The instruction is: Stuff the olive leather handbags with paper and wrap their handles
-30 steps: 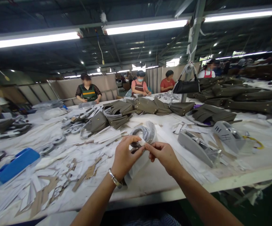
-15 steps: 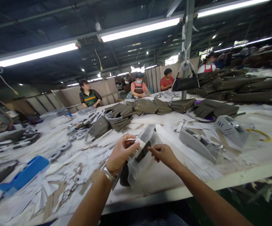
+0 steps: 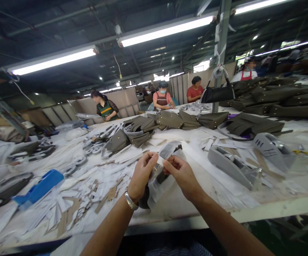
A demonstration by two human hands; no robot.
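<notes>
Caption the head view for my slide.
Left hand and right hand meet at a small white piece, near a grey tape dispenser.

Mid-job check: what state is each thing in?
Left grip, pinching the white piece
Right grip, pinched at its edge
White piece, between both grips
Clear film, crumpled
Blue dispenser, set down
Grey dispensers, set down
Black bag, hanging
Olive bags, heaped
Scraps, scattered
Lights, lit

We're up on the wearer's head, one camera looking forward and down; left hand [image 3: 142,177] and right hand [image 3: 184,177] close in, low and central, surface [image 3: 186,216] running away beyond, co-workers [image 3: 161,100] further off, strip lights [image 3: 167,31] across the top, and the whole view tilts, climbing rightward
</notes>
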